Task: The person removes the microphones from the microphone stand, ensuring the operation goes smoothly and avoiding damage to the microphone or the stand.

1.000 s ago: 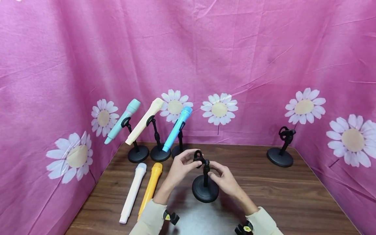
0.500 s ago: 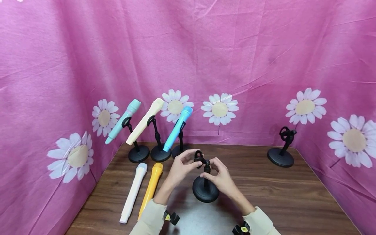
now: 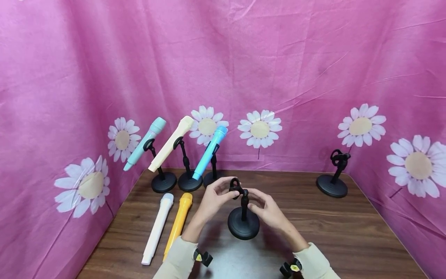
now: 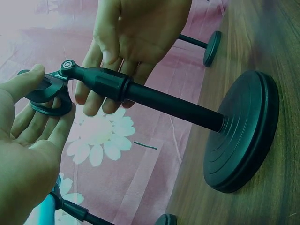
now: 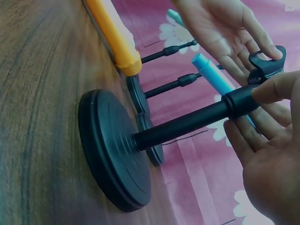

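A black desktop microphone stand (image 3: 243, 228) stands upright on its round base between both hands. My left hand (image 3: 213, 202) pinches the clip (image 5: 271, 69) at its top between thumb and fingers. My right hand (image 3: 269, 212) is around the upper pole from the right, fingers behind the thick collar (image 4: 104, 83). In the left wrist view its fingers are loosely extended and the thumb is off the collar. On the wooden table left of the stand lie a white microphone (image 3: 158, 229) and an orange-yellow microphone (image 3: 179, 221).
At the back left, a teal microphone (image 3: 144, 145), a cream microphone (image 3: 170, 145) and a blue microphone (image 3: 210, 153) lean in black stands. Another black stand (image 3: 332, 186), its clip holding nothing, is at the back right. A pink daisy-print cloth (image 3: 299, 77) encloses the table.
My right hand closed in on the pole with thumb and fingers half a second ago, then loosened and drew slightly right. The left hand and stand stay in place.
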Action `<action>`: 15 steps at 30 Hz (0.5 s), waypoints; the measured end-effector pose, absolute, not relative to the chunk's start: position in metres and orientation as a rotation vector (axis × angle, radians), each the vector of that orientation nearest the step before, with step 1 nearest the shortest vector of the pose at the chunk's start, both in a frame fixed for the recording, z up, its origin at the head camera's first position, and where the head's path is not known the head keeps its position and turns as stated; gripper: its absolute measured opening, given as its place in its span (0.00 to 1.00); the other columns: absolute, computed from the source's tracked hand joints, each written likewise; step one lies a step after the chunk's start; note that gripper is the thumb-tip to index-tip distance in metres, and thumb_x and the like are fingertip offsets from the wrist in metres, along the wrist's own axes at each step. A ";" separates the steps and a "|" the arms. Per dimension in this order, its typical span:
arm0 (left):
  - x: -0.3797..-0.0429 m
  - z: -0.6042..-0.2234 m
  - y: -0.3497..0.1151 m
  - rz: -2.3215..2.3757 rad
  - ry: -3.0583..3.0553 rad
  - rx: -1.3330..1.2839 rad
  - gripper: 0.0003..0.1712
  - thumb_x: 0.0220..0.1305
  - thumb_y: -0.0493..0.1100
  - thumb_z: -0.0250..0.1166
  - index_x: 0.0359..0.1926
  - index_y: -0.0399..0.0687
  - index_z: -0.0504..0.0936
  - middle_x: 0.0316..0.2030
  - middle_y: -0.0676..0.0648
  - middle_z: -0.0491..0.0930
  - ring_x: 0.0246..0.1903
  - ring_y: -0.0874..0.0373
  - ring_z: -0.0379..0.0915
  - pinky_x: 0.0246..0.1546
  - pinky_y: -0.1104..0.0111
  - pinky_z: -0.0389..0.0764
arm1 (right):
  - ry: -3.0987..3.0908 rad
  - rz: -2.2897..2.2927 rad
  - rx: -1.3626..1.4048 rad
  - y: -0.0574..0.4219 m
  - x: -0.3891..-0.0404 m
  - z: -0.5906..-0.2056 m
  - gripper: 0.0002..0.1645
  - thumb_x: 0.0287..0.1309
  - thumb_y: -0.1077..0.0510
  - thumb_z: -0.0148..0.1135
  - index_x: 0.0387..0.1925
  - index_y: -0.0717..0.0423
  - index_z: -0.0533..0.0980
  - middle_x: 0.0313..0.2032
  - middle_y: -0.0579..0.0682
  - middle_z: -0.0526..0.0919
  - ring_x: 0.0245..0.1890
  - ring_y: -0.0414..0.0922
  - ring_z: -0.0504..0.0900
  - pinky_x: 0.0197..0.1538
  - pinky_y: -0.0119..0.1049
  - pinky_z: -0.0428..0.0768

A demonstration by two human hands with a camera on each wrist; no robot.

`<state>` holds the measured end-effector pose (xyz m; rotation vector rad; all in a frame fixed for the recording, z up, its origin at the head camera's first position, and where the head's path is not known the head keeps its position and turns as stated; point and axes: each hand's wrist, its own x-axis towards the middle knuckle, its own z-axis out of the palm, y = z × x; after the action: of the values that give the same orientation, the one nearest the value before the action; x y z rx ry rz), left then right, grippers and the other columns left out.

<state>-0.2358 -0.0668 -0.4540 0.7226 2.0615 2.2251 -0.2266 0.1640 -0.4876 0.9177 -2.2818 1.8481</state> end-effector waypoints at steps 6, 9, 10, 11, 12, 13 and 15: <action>-0.235 -0.455 -0.067 2.227 2.031 0.724 0.28 0.70 0.35 0.72 0.68 0.37 0.78 0.59 0.32 0.84 0.55 0.62 0.85 0.57 0.68 0.86 | -2.196 1.925 0.886 0.161 -0.225 -0.492 0.25 0.67 0.72 0.66 0.64 0.65 0.76 0.54 0.73 0.85 0.56 0.33 0.85 0.62 0.34 0.85; -0.235 -0.453 -0.067 2.224 2.028 0.722 0.27 0.70 0.35 0.72 0.68 0.38 0.79 0.58 0.32 0.84 0.54 0.62 0.86 0.55 0.68 0.87 | -2.184 1.907 0.859 0.160 -0.226 -0.492 0.25 0.65 0.70 0.70 0.62 0.63 0.77 0.52 0.70 0.86 0.53 0.34 0.85 0.59 0.34 0.86; -0.235 -0.453 -0.067 2.225 2.031 0.719 0.27 0.69 0.35 0.72 0.67 0.38 0.79 0.58 0.31 0.84 0.54 0.62 0.86 0.55 0.68 0.87 | -2.185 1.890 0.849 0.160 -0.227 -0.493 0.25 0.64 0.70 0.71 0.62 0.63 0.77 0.51 0.69 0.86 0.53 0.33 0.85 0.57 0.33 0.86; -0.235 -0.452 -0.067 2.226 2.035 0.718 0.26 0.69 0.35 0.72 0.67 0.39 0.80 0.58 0.32 0.83 0.54 0.62 0.86 0.55 0.68 0.87 | -2.189 1.868 0.839 0.159 -0.227 -0.494 0.24 0.64 0.69 0.72 0.61 0.62 0.78 0.50 0.67 0.87 0.52 0.33 0.85 0.56 0.32 0.86; -0.235 -0.452 -0.066 2.226 2.040 0.716 0.26 0.69 0.35 0.72 0.67 0.40 0.80 0.58 0.32 0.84 0.54 0.62 0.86 0.55 0.68 0.87 | -2.191 1.841 0.836 0.158 -0.228 -0.494 0.24 0.63 0.68 0.73 0.59 0.61 0.79 0.49 0.64 0.87 0.50 0.34 0.85 0.56 0.31 0.86; -0.234 -0.452 -0.066 2.228 2.040 0.712 0.26 0.69 0.35 0.72 0.66 0.41 0.80 0.58 0.32 0.84 0.54 0.63 0.86 0.55 0.68 0.87 | -2.193 1.816 0.833 0.157 -0.229 -0.495 0.22 0.62 0.68 0.74 0.57 0.61 0.80 0.48 0.62 0.86 0.49 0.34 0.84 0.55 0.31 0.86; -0.234 -0.453 -0.066 2.229 2.045 0.708 0.26 0.69 0.35 0.72 0.67 0.41 0.80 0.58 0.33 0.84 0.55 0.63 0.86 0.55 0.68 0.87 | -2.201 1.752 0.825 0.154 -0.230 -0.497 0.19 0.61 0.67 0.76 0.53 0.58 0.83 0.47 0.58 0.85 0.48 0.35 0.84 0.55 0.31 0.85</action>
<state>-0.2342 -0.0658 -0.4527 0.7076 2.0455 2.2286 -0.2299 0.1543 -0.4966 0.8248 -2.2005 1.7517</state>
